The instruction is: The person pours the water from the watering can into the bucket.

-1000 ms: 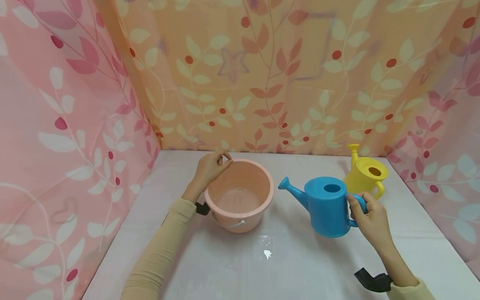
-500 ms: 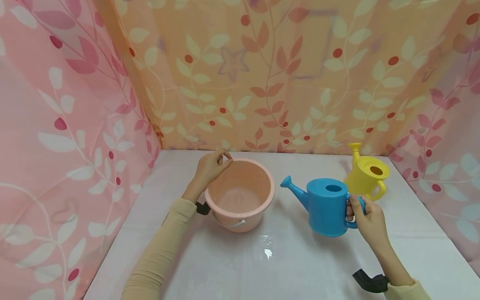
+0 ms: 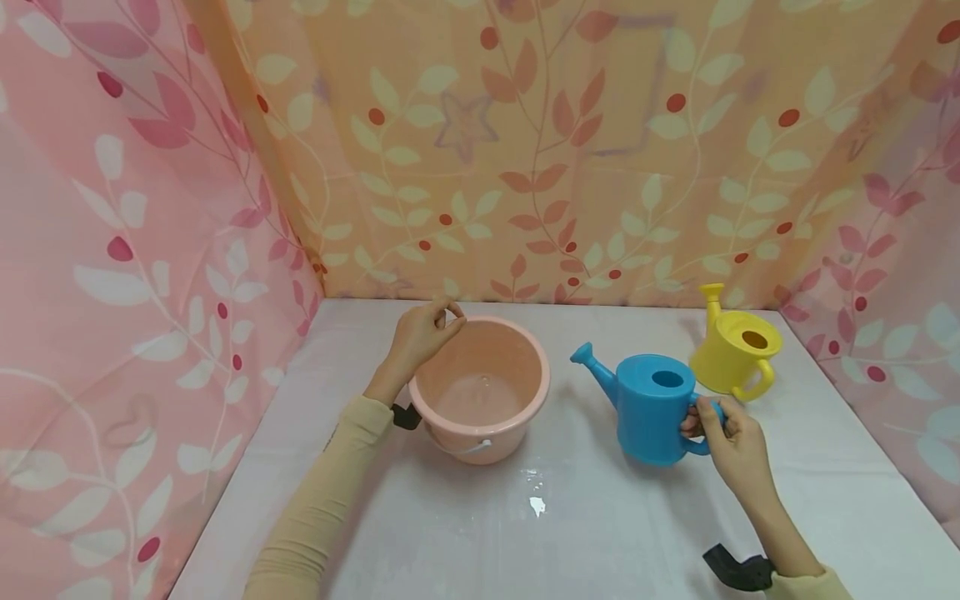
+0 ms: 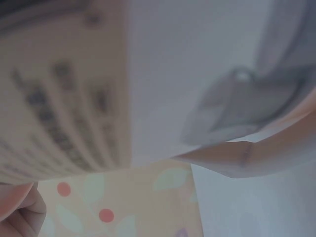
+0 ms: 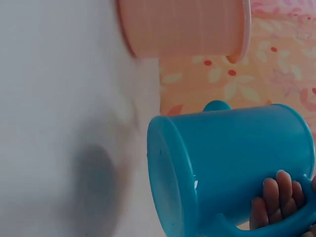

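Note:
A pale pink bucket [image 3: 480,446] stands upright on the table, its white bail handle [image 3: 472,448] hanging down at the front. My left hand [image 3: 422,337] grips the bucket's rim at the back left; in the left wrist view its curled fingers [image 4: 29,212] show at the lower corner. My right hand [image 3: 731,442] holds a blue watering can [image 3: 654,412] by its handle, with the spout directed left towards the bucket. In the right wrist view the can's base is off the table, and fingers pass through the handle loop. What is inside the can cannot be seen.
A yellow watering can [image 3: 731,354] stands at the back right, behind the blue one. Shiny wet-looking spots [image 3: 536,504] lie on the white table [image 3: 465,533] in front of the bucket. Leaf-patterned cloth [image 3: 465,208] closes off the back and both sides.
The blue watering can has risen a little, and its spout has tipped upward and slightly right. More of my right fingers now shows inside its handle. My left hand and the bucket stay put.

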Available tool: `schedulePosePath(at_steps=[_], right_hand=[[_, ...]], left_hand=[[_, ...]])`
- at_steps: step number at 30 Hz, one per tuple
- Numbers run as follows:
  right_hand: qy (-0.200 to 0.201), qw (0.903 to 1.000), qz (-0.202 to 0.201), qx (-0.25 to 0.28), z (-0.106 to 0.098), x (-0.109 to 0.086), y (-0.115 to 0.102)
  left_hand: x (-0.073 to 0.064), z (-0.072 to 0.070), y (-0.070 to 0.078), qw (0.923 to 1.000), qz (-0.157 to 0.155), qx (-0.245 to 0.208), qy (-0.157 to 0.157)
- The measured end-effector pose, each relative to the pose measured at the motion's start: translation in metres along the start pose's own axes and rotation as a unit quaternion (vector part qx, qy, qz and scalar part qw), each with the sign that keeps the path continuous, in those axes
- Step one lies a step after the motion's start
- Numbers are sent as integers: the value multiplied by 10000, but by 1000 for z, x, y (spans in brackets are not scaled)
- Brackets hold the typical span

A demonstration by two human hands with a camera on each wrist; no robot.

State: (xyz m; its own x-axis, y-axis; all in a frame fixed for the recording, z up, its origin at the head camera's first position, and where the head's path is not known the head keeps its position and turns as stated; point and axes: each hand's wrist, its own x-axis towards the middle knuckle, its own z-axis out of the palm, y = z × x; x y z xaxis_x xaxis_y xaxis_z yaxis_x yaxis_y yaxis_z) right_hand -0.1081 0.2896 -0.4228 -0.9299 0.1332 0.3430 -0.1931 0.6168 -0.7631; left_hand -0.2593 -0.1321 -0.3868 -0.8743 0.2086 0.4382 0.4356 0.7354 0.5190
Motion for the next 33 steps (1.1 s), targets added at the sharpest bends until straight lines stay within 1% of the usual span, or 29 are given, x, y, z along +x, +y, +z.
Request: schedulePosePath(at_steps=[10,14,16,21,23,33], right_hand=[[-196,9997,69,106,6,3,12],[-209,9996,75,160,8,5,18],[-139,9994,167,260,10,6,21],[-226,9995,203,123,12,9,26],[-330,9994,135,20,12,10,26],[-456,9984,342,-31,15,17,31]], left_hand=[[-1,-1,1,9999,-51,-42,-79],[-1,-1,1,10000,-57,-37,-68],[-2,-1,1,10000,-56,-43,-59],[-2,-1,1,10000,-46,-48,-31],[-2,-1,1,10000,-36,-46,-33],[-1,-1,1,10000,-44,-63,-30]])
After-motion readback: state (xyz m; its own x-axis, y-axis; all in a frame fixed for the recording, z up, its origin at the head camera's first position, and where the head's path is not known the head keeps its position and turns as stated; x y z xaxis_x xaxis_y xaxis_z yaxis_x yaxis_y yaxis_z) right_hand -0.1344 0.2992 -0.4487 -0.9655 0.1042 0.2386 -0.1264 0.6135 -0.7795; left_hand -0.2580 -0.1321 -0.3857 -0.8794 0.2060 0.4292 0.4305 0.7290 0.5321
